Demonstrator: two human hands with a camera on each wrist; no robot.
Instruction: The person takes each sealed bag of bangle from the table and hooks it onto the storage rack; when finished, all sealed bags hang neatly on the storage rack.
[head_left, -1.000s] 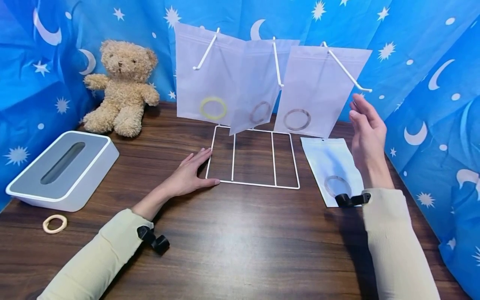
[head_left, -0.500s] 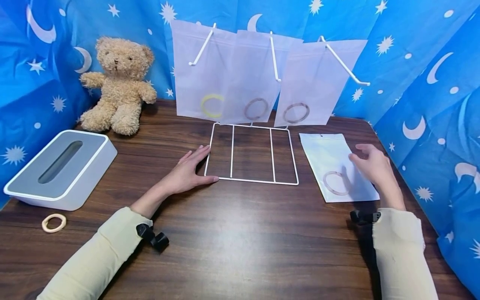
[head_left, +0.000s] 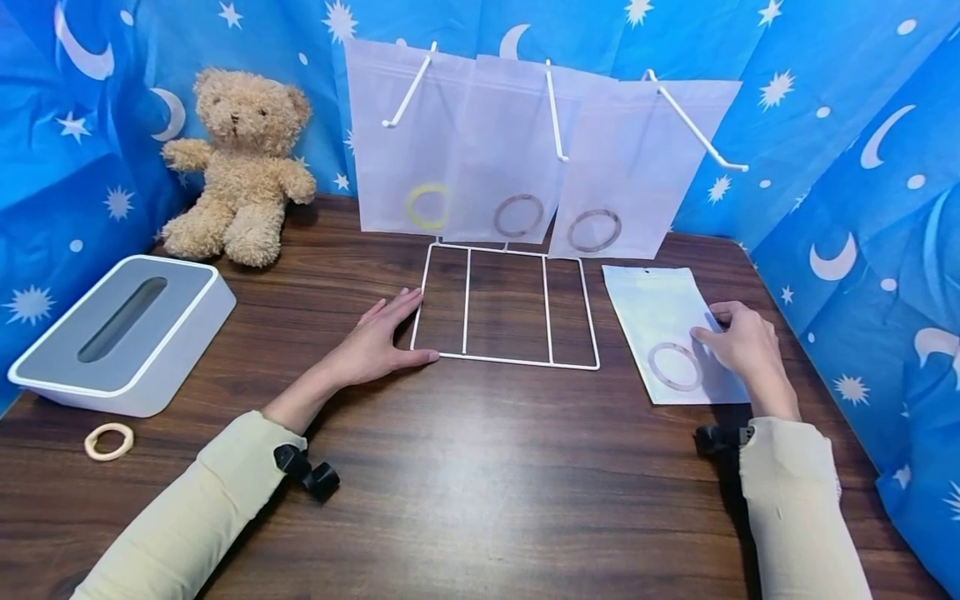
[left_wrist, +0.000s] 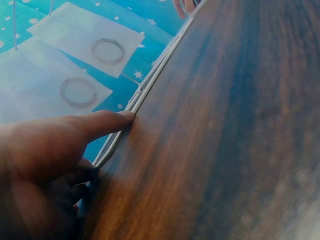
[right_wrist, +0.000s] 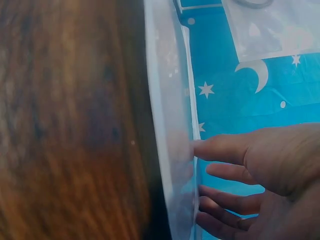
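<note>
My left hand (head_left: pixel 375 342) rests at the near left corner of a white wire rack (head_left: pixel 510 361), fingers spread. Its thumb touches the front rail, as the left wrist view also shows. My right hand (head_left: pixel 742 342) touches the right side of a white zip bag (head_left: pixel 652 308) lying flat on the table; thumb and fingertips meet its top face in the right wrist view. A brownish ring (head_left: pixel 676 367) shows through that bag. Three similar bags hang from the rack's hooks: a left bag (head_left: pixel 405 125) with a yellow ring, a middle bag (head_left: pixel 502 142) and a right bag (head_left: pixel 630 158) with brownish rings.
A teddy bear (head_left: pixel 243 167) sits at the back left. A white tissue box with a grey top (head_left: pixel 123 333) stands at the left, with a pale ring (head_left: pixel 109 442) in front of it. Blue star-patterned cloth (head_left: pixel 840 200) walls the wooden table (head_left: pixel 480 475).
My right hand has come down from beside the right hook to the bag on the table. The hanging bags have swung and settled. My left hand stays at the rack's corner.
</note>
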